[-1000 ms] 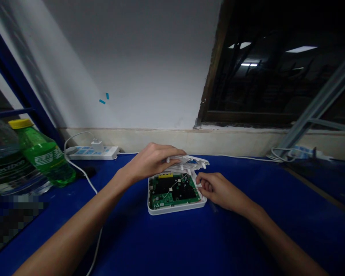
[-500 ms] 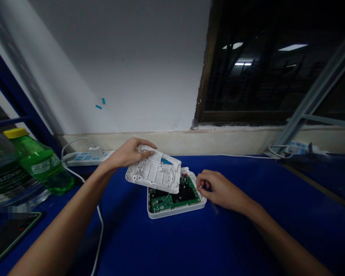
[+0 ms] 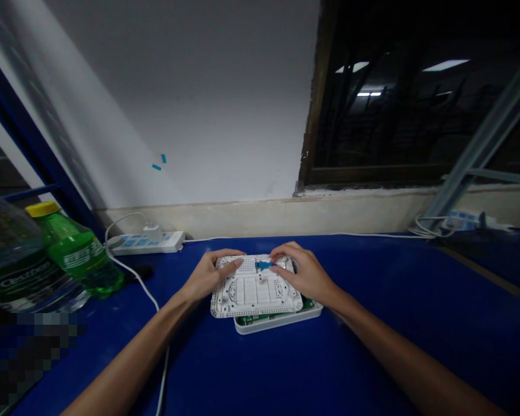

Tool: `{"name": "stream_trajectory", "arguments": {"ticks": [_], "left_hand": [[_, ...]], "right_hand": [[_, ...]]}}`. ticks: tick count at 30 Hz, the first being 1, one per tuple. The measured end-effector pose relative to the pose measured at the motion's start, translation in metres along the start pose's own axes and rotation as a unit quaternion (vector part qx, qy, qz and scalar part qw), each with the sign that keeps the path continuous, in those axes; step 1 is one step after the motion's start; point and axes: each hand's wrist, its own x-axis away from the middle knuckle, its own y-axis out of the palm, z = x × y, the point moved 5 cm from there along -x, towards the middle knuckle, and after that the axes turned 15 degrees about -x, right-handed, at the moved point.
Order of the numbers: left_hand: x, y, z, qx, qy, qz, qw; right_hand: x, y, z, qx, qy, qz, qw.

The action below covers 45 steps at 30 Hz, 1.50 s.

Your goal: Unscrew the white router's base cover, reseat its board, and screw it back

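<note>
White perforated plastic cover (image 3: 256,293) held over a shallow white plastic housing (image 3: 281,325) containing a green circuit board (image 3: 257,318), on a blue tabletop (image 3: 385,277); left hand (image 3: 207,275) grips the far-left corner; right hand (image 3: 307,271) pinches the far edge at a small blue piece (image 3: 263,265).

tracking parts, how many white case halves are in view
2: the perforated cover, held by left hand and right hand; the base, partly hidden below it on the blue table.
</note>
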Motion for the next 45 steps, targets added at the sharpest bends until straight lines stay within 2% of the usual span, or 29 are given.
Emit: {"name": "stream_trajectory", "arguments": {"ticks": [5, 9, 14, 21, 28, 34, 38, 42, 45], "left_hand": [[0.002, 0.004, -0.001, 0.018, -0.022, 0.012, 1.0], [0.003, 0.004, 0.001, 0.015, -0.017, 0.018, 1.0], [0.004, 0.005, 0.0, 0.026, -0.018, 0.032, 0.999], [0.002, 0.008, 0.0, 0.033, -0.002, 0.026, 0.999], [0.002, 0.007, 0.0, 0.014, 0.005, 0.035, 0.999], [0.002, 0.007, 0.006, 0.03, 0.003, 0.021, 0.999], [0.005, 0.008, 0.012, 0.043, -0.004, 0.013, 0.999], [0.005, 0.005, 0.01, 0.047, -0.028, -0.002, 0.999], [0.005, -0.004, 0.003, 0.058, -0.044, -0.002, 0.997]], "right_hand": [[0.002, 0.002, 0.007, -0.028, -0.009, -0.014, 0.999], [0.001, 0.005, 0.006, -0.019, -0.016, -0.017, 1.0], [0.001, 0.008, 0.002, 0.003, -0.027, -0.053, 0.998], [0.002, 0.006, 0.003, 0.004, -0.033, -0.082, 0.996], [0.003, 0.009, 0.007, 0.011, -0.006, -0.096, 0.995], [0.005, 0.008, 0.011, 0.026, -0.001, -0.122, 0.992], [0.006, 0.006, 0.012, 0.024, 0.006, -0.125, 0.992], [0.006, 0.006, 0.007, 0.019, -0.002, -0.117, 0.993], [0.004, -0.001, -0.004, 0.011, -0.036, -0.069, 0.997]]}}
